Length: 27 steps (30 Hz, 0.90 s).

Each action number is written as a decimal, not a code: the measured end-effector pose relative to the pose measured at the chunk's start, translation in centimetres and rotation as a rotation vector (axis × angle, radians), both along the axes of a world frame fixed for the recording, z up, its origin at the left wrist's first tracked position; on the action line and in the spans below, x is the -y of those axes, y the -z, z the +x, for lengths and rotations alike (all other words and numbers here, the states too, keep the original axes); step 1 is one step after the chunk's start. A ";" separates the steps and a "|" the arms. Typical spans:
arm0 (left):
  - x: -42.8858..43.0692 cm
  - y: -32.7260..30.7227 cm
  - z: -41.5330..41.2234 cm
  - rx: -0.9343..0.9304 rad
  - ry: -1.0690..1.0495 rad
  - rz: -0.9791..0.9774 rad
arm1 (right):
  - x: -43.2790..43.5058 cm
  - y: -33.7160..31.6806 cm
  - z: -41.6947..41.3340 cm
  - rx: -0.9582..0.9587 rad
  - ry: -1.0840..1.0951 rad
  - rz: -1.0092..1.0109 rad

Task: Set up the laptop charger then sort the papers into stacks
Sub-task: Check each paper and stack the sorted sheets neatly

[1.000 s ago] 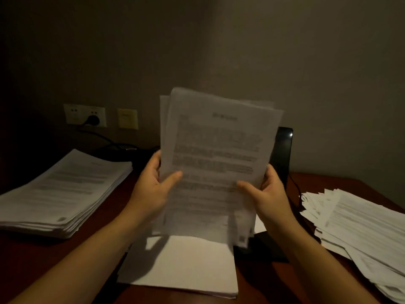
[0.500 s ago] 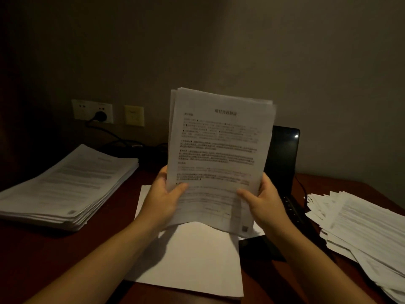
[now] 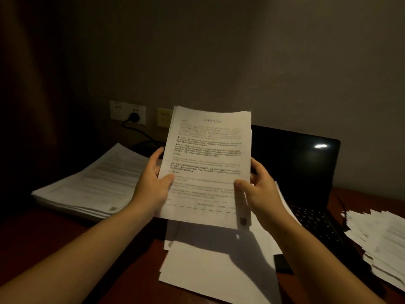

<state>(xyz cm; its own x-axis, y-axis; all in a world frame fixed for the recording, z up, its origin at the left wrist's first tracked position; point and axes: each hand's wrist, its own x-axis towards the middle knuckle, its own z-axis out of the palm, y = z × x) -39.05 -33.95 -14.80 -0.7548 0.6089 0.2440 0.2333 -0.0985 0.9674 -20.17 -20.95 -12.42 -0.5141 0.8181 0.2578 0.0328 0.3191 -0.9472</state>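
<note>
I hold a sheaf of printed papers upright above the desk. My left hand grips its left edge, thumb on the front page. My right hand grips the right edge the same way. Under the sheaf lie blank white sheets on the desk. A neat paper stack sits at the left, and a loose, fanned pile at the right. An open black laptop stands behind the sheaf, its screen dark. A black charger plug sits in the wall socket, its cable running down to the desk.
The dark wooden desk meets the wall at the back. A white double socket plate and a yellowish plate are on the wall. A cable runs along the laptop's right side.
The sheets in my hands have been squared into a tidier sheaf and lowered slightly. The view has shifted left and down, showing more of the laptop.
</note>
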 end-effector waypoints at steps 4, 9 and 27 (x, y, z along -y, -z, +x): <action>2.7 -0.4 -5.2 0.008 -0.057 -0.059 | 1.2 0.0 -4.7 0.033 -0.107 -0.064; 6.6 -1.3 -11.1 0.042 -0.090 -0.188 | 3.6 0.4 -10.4 0.070 -0.230 -0.256; 11.3 0.6 -22.8 -0.250 -0.173 -0.611 | 7.7 4.3 -21.9 0.402 -0.197 -0.104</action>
<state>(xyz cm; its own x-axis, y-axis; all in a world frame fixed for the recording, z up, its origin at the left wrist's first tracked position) -61.88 -45.22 -15.35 -0.8194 0.5684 0.0746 0.4204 0.5073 0.7523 -42.11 -28.69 -16.68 -0.7051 0.7054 -0.0726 0.3525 0.2598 -0.8990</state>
